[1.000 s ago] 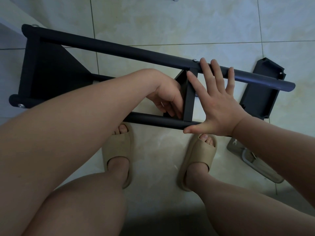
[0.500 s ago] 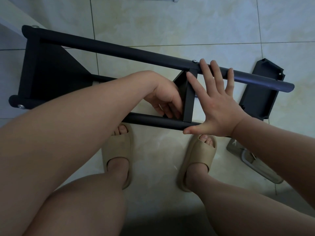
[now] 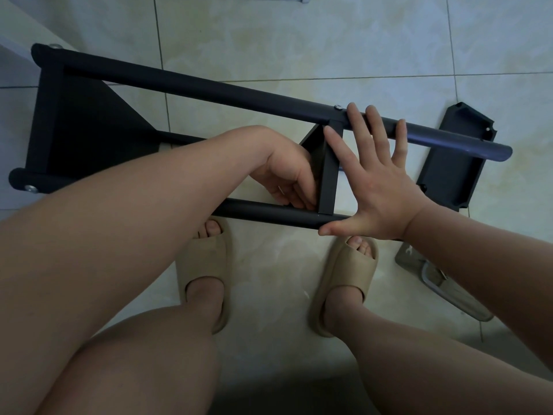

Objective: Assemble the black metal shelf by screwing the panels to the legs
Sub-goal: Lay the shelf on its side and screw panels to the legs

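The black metal shelf lies on its side on the tiled floor. Its far leg (image 3: 209, 88) and near leg (image 3: 263, 212) join a dark end panel (image 3: 89, 127) at the left. A middle panel (image 3: 327, 175) stands between the legs. My right hand (image 3: 380, 187) presses flat against this panel, fingers spread over the far leg and thumb on the near leg. My left hand (image 3: 287, 172) reaches inside the frame, left of the panel, with fingers curled round a thin metal tool at the near leg. A screw head (image 3: 338, 107) shows on the far leg above the panel.
A loose black panel (image 3: 452, 163) lies on the floor at the right, behind the far leg's end. A clear plastic packet (image 3: 449, 289) lies under my right forearm. My feet in beige slippers (image 3: 203, 265) stand just before the near leg.
My left hand has shifted slightly beside the middle panel. My right hand and the shelf stay where they were.
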